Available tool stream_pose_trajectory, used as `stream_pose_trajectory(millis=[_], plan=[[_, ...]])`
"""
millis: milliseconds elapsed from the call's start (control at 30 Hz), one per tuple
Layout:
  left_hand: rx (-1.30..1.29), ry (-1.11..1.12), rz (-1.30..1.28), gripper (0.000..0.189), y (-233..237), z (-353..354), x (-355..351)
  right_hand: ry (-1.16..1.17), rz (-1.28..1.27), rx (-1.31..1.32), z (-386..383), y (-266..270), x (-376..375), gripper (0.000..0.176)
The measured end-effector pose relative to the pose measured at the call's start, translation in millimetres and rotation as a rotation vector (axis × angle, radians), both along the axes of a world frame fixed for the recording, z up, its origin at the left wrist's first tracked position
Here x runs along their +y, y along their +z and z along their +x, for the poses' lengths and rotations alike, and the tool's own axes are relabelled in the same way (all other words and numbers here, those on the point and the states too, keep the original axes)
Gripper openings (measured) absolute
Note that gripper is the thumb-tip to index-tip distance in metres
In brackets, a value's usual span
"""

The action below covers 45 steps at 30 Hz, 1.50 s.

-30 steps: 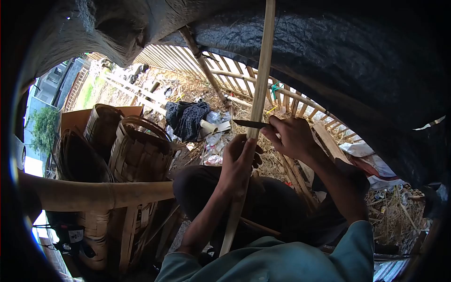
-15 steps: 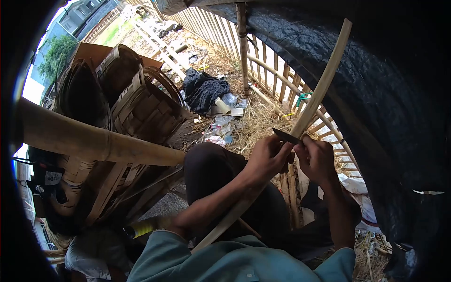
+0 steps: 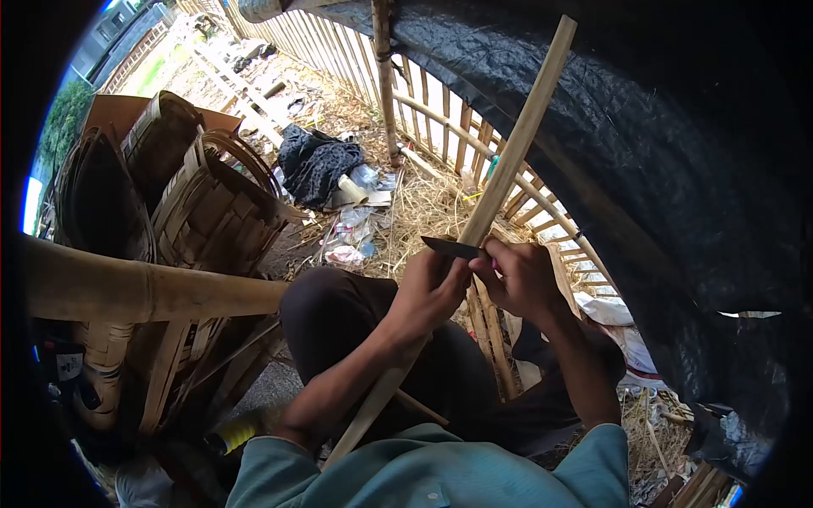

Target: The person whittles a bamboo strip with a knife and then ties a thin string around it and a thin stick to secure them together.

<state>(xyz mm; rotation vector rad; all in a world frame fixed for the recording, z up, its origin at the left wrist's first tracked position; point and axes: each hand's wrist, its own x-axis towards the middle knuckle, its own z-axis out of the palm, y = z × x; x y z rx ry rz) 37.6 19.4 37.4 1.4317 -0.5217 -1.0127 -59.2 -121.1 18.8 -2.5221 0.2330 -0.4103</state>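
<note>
A long pale bamboo strip [image 3: 525, 127] slants from my lap up towards the dark tarp. My left hand [image 3: 430, 289] is closed round its lower part, thumb near the blade. The fingers of my right hand [image 3: 523, 275] are wrapped round a small knife, whose handle is mostly hidden. Its dark blade [image 3: 450, 247] lies across the strip just above my left hand, the tip pointing left. Below the hands, the strip passes under my left forearm towards my body.
A thick bamboo pole [image 3: 203, 290] reaches in from the left beside my knee. Woven baskets [image 3: 216, 207] stand behind it. A black plastic heap [image 3: 318, 165] and litter lie ahead, near a bamboo fence [image 3: 457, 127]. Dark tarp [image 3: 660, 169] hangs along the right.
The view has swung right, so the surroundings appear further left. Both hands stay close together, with the knife still across the strip.
</note>
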Motion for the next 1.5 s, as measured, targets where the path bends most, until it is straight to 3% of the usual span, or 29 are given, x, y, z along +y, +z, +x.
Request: stream_pose_trajectory(millis=[167,467,600,700,800,1000,1100,1200,1300,1367,1500], plan=[[0.022,0.060,-0.003,0.020,-2,-1,-2,-0.002,-0.003,-0.016,-3,-3,-1,0.042],[-0.667,0.053,-0.006,0.011,-23,-3,-5,-0.107,-0.081,-0.047,-2,-11,8,0.056],[-0.650,0.069,0.024,0.012,-23,-5,-7,-0.188,-0.088,0.011,-1,-7,15,0.042],[-0.621,0.099,0.085,0.017,-17,-7,-8,-0.224,-0.192,-0.035,1,-13,13,0.041],[-0.580,0.116,0.125,0.025,-15,-18,-10,-0.504,-0.235,-0.018,10,0,-22,0.048],[-0.267,0.120,0.045,0.024,-10,-16,-16,-0.448,-0.069,-0.075,6,-1,-24,0.043],[0.021,0.107,0.030,0.026,5,-15,-14,-0.401,0.006,-0.103,3,2,-23,0.042],[0.102,0.079,0.080,0.030,13,-11,-12,-0.277,-0.020,-0.071,-3,9,-16,0.041],[0.092,0.089,0.012,0.031,1,-8,-13,-0.179,-0.007,-0.071,-7,6,-9,0.036],[-0.017,0.048,0.033,0.032,-12,-4,-12,-0.150,0.003,-0.085,-6,1,-5,0.029],[-0.148,-0.025,0.153,0.034,-11,3,-10,-0.141,-0.001,-0.078,-7,-1,-7,0.029]])
